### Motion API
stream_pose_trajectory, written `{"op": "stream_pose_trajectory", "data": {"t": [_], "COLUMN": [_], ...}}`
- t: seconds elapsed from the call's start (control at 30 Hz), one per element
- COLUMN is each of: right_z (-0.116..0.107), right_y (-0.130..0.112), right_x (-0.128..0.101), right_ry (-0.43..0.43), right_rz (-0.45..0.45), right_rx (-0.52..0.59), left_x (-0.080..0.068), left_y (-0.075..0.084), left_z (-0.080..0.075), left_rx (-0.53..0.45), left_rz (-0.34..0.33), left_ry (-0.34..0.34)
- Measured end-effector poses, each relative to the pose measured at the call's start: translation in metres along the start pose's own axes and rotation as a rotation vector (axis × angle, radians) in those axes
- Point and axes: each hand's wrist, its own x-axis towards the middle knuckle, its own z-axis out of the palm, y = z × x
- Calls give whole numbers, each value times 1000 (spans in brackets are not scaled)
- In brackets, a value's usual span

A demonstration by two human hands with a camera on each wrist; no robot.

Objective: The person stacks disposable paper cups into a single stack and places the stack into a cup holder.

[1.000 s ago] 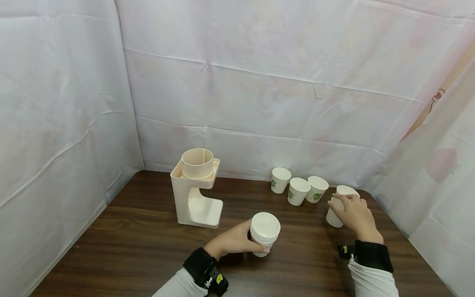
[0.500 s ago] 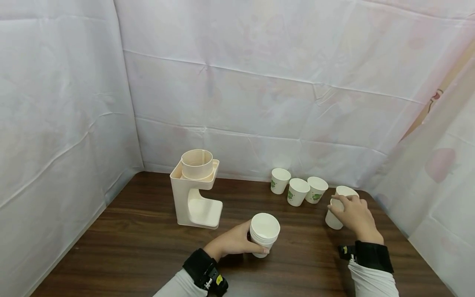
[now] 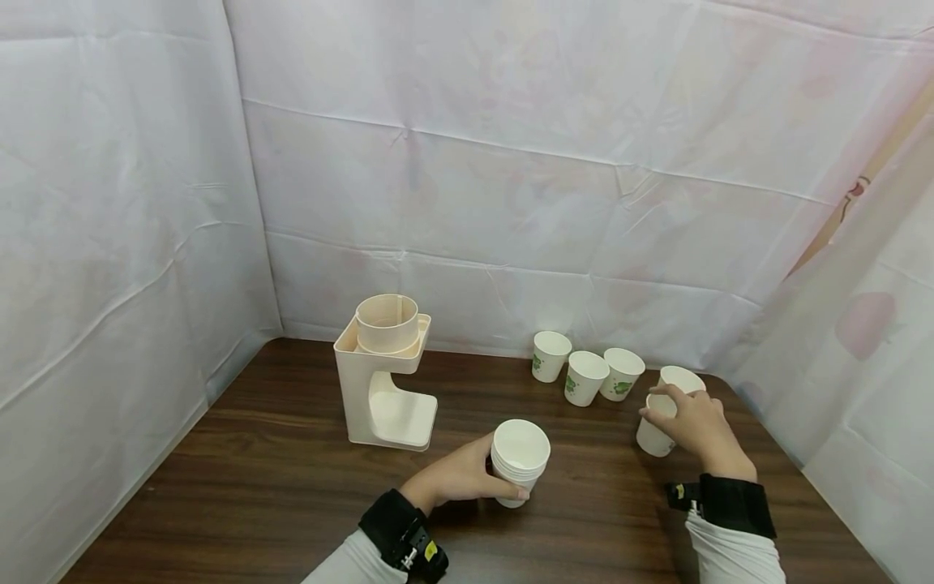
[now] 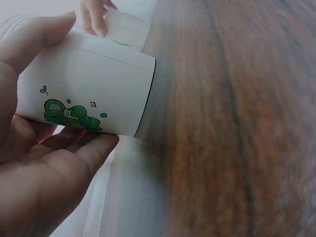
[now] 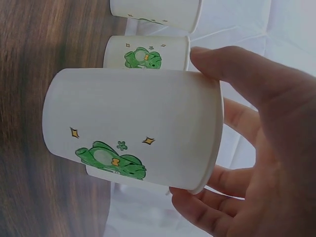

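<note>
- My left hand [image 3: 456, 474] curls round a stack of paper cups [image 3: 520, 458] standing upright on the dark wooden table [image 3: 277, 487], thumb on one side of the wall and fingers on the other.
- My right hand [image 3: 696, 426] grips a single paper cup [image 3: 654, 434] near the table's far right corner, thumb across the top side and fingers wrapped underneath; the cup looks slightly tilted and I cannot tell whether its base touches the wood.
- Another cup [image 3: 682, 380] stands just behind that one, partly hidden by my hand.
- Each cup is white, tapering to a narrower base, with a rolled rim and a small green cartoon print with tiny yellow sparkles on its side.
- I judge these cups very light and thin-walled: easy to dent if squeezed, so the firmest hold is high on the wall near the rolled rim, with gentle pressure.
- The nested stack should feel stiffer, though the cups may slide apart if lifted by the top one alone.
- Three more cups [image 3: 585, 376] stand in a row by the back cloth, and a cream plastic cup dispenser [image 3: 385, 373] stands to the left.
</note>
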Motion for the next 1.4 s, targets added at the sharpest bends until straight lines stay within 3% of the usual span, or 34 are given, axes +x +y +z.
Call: {"op": "stream_pose_trajectory", "data": {"t": [0.67, 1.03, 1.4], "right_z": [-6, -14, -35], "right_y": [-6, -18, -45], "right_x": [-2, -3, -7], "right_ry": [-12, 67, 184], "right_rz": [-19, -82, -148], "right_rx": [21, 20, 58], "left_x": [0, -1, -1], "left_y": [2, 1, 3], "left_z": [0, 0, 0], "left_rx": [-5, 9, 16], "left_rz": [5, 0, 3], "left_ry": [-2, 6, 9]}}
